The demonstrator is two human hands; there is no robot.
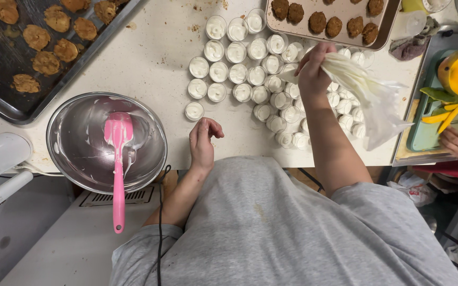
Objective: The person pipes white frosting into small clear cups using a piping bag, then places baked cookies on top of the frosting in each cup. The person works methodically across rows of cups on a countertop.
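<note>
Right hand [314, 69] clenched around piping bag [364, 92], cups [238, 53] nearly all filled; left hand [203, 140] half-curled, empty, six o'clock.

You wear a loose grey short-sleeved T-shirt [271, 228] of soft heathered knit, with one small pale stain at mid-chest. The sleeves end above your elbows, so both forearms are bare. Your left hand [203, 142] and right hand [314, 71] are bare, with no gloves, rings or watch.
</note>
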